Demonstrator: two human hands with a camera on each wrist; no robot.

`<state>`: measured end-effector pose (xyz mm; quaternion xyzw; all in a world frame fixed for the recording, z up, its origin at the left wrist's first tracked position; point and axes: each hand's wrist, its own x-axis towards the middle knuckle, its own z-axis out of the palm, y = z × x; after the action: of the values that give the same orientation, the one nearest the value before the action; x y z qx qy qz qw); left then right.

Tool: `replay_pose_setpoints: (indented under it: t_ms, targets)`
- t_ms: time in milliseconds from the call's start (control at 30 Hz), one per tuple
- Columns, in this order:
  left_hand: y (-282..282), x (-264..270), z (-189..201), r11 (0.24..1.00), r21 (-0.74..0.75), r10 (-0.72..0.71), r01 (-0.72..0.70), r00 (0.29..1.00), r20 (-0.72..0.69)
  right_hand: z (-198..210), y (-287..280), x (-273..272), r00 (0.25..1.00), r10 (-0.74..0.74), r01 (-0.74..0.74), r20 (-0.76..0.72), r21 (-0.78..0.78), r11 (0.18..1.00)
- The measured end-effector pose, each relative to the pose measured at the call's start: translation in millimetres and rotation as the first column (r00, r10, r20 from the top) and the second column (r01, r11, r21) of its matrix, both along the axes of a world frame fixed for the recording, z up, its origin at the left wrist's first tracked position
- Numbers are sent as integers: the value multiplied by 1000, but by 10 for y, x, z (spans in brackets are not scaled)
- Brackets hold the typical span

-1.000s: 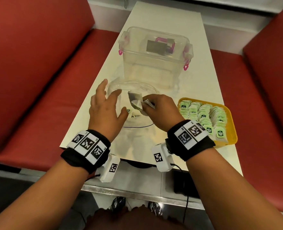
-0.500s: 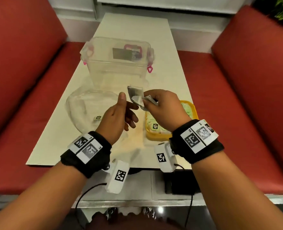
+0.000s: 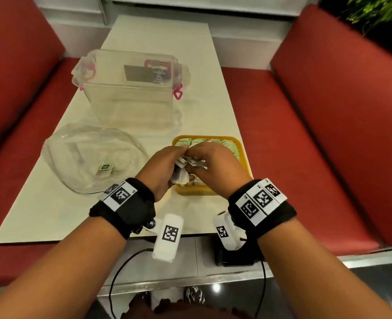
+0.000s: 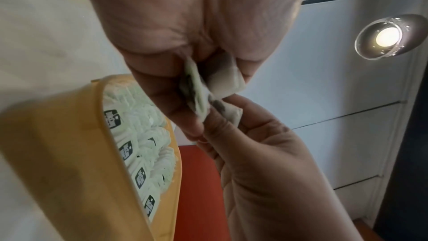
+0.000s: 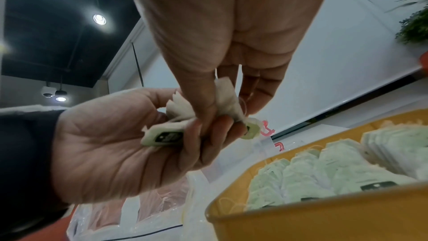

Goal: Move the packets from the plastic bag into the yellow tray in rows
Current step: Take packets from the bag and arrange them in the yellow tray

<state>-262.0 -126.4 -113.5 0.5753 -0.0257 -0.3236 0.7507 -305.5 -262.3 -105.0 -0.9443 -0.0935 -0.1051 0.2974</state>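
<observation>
Both hands meet over the near left corner of the yellow tray (image 3: 244, 155), which holds rows of pale green packets (image 3: 210, 142). My left hand (image 3: 162, 169) grips a small bunch of packets (image 3: 183, 168), seen between its fingers in the left wrist view as packets (image 4: 222, 83). My right hand (image 3: 211, 166) pinches packets (image 5: 228, 100) from the same bunch with thumb and fingers. The clear plastic bag (image 3: 84, 157) lies to the left on the table with one packet (image 3: 104, 168) inside it.
A clear lidded plastic box (image 3: 128, 88) with pink latches stands behind the bag and tray. Red bench seats (image 3: 316, 125) flank the cream table (image 3: 41, 210). A dark device and cables (image 3: 234, 254) sit below the table's near edge.
Both hands have left the bag and moved right over the tray, carrying the bunch of packets. The left hand, open before, now grips the bunch together with the right.
</observation>
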Motion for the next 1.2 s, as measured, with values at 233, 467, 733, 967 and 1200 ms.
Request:
replay_pose_setpoints:
  t_ms: [233, 467, 733, 967, 1200]
  targets:
    - [-16, -2, -104, 998, 0, 59, -59, 998, -27, -19, -105, -98, 982, 40, 4, -185, 230, 973]
    - [13, -7, -145, 991, -22, 133, -132, 990, 55, -115, -99, -2, 982, -82, 156, -170, 485, 861]
    - [53, 30, -135, 987, -53, 161, -154, 974, 158, -103, -91, 69, 953, -245, 301, -177, 482, 823]
    - [79, 80, -99, 986, -39, 164, -159, 967, 196, -75, -10, 71, 955, -175, 284, -240, 563, 776]
    - [214, 175, -106, 971, 62, 196, -232, 916, 350, -97, -74, 74, 949, -189, 303, -252, 568, 765]
